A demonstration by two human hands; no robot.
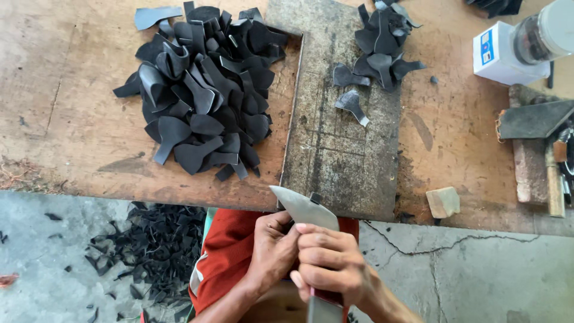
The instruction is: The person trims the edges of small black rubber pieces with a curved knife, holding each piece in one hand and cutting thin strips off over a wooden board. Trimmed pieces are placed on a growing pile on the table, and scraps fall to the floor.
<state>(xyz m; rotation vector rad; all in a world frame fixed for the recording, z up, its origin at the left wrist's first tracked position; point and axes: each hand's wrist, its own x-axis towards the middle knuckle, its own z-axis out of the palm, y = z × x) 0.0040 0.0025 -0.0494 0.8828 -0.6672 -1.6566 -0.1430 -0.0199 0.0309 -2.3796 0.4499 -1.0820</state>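
My right hand (327, 263) grips the handle of a broad flat knife (302, 206), its grey blade pointing up and left over the table's near edge. My left hand (274, 250) is closed against the blade, pinching a small black leather piece (315, 198) that just shows above the fingers. Both hands are low in the view, over my red shirt. A large heap of black cut leather pieces (203, 90) lies on the wooden table to the upper left. A smaller heap (382, 42) sits at the top, by a worn grey cutting slab (341, 131).
A single dark leather piece (351, 105) lies on the slab. A small stone block (443, 202) rests near the table edge. A white box with a jar (514, 48), a dark sharpening stone (534, 119) and tools are at the right. Black offcuts (149, 251) litter the concrete floor at left.
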